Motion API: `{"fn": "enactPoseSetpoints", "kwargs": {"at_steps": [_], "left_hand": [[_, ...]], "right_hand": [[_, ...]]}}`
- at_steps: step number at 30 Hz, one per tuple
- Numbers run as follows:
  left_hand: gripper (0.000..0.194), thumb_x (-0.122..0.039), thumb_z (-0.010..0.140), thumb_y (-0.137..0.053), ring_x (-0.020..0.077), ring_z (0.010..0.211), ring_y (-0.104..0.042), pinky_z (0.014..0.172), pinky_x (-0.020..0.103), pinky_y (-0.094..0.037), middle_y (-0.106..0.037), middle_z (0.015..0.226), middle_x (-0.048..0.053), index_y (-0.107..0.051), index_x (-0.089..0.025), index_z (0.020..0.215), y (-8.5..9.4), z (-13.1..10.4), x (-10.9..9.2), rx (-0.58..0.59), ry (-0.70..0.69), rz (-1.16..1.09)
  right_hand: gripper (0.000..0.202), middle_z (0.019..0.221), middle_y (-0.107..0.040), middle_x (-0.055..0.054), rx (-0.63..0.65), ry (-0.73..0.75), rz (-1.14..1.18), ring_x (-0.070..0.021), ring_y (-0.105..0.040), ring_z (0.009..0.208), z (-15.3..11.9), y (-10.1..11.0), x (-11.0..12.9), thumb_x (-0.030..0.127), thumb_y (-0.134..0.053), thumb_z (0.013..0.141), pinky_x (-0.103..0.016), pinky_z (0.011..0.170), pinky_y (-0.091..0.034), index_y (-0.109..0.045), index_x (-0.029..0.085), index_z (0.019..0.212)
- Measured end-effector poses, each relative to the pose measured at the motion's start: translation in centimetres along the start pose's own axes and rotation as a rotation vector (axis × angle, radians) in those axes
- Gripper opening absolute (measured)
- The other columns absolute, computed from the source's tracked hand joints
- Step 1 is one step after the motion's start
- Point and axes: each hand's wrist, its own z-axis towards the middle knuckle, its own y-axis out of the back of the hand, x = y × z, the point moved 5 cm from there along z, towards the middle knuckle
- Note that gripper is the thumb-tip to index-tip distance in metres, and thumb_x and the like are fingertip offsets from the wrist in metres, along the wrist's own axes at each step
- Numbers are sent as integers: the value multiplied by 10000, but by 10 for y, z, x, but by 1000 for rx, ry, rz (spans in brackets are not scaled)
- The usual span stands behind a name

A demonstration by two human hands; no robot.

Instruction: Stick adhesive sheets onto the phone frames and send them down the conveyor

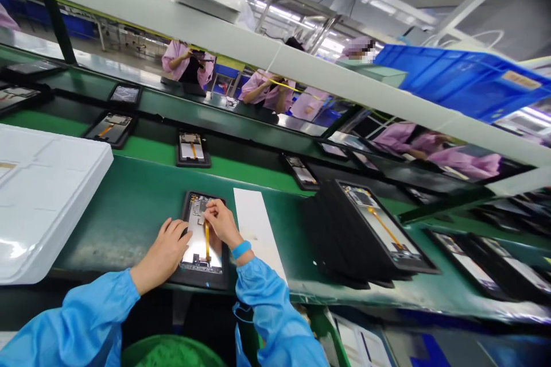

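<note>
An opened tablet (196, 246) lies in a black tray (221, 284) on the green bench, its circuit board and an orange ribbon cable (207, 243) exposed. My left hand (166, 252) rests over its left edge, fingers stretched forward and slightly bent. A small dark patch shows by those fingertips; I cannot tell what it is. My right hand (224, 222), with a blue band (241, 249) at the wrist, pinches at the board near the cable's upper end. Whatever lies between its fingertips is too small to make out.
To the right sit a white sheet (256, 223) and stacked black trays (340, 240) topped by another opened tablet (379, 223). White plastic trays (51, 194) stand left. Beyond, a green conveyor (155, 151) carries several tablets. A shelf rail (258, 48) crosses above; co-workers in pink sit behind.
</note>
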Motion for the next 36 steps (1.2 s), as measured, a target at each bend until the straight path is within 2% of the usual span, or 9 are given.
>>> {"fn": "enactPoseSetpoints", "kwargs": {"at_steps": [9, 16, 22, 28, 32, 36], "left_hand": [[373, -130, 927, -447, 297, 1265, -441, 1099, 565, -336, -542, 1326, 153, -568, -177, 1276, -11, 23, 7, -2, -1, 53], [415, -169, 921, -476, 313, 1264, -416, 1099, 587, -307, -540, 1332, 147, -539, -198, 1330, -19, 38, 6, 26, 17, 68], [385, -242, 931, -510, 321, 1247, -421, 1085, 578, -303, -545, 1322, 149, -553, -188, 1311, -20, 42, 2, 55, 56, 101], [389, -299, 937, -527, 307, 1165, -472, 1049, 555, -317, -568, 1287, 139, -556, -214, 1315, -10, 45, -5, 50, 66, 127], [362, -314, 939, -528, 301, 1129, -484, 973, 517, -374, -556, 1279, 139, -591, -242, 1288, -12, 44, 1, 37, 83, 104], [342, -250, 964, -447, 301, 1177, -480, 947, 507, -391, -540, 1304, 145, -624, -254, 1258, -17, 43, 6, -21, 182, 131]], "right_hand": [[169, 777, -672, 25, 80, 34, -60, -158, -655, 743, 9, -1, 2, 241, -589, 811, -299, 745, -499, -543, 228, 973], [142, 805, -667, 18, 72, 49, -83, -153, -650, 746, 10, -2, 3, 217, -573, 832, -293, 738, -496, -553, 222, 973], [174, 830, -664, 14, 62, 107, -190, -163, -633, 761, 7, -5, 4, 163, -548, 857, -294, 740, -482, -558, 234, 1015], [175, 1011, -585, -28, -6, 179, -356, -168, -584, 846, 9, -1, 6, 218, -651, 843, -306, 794, -467, -584, 227, 1006], [130, 951, -579, -8, -5, 119, -378, -158, -583, 850, 19, 1, 1, 218, -664, 840, -293, 803, -456, -598, 222, 952], [115, 902, -595, -9, -20, 107, -373, -164, -588, 819, 24, 0, 1, 262, -675, 830, -292, 768, -449, -606, 216, 909]]}}
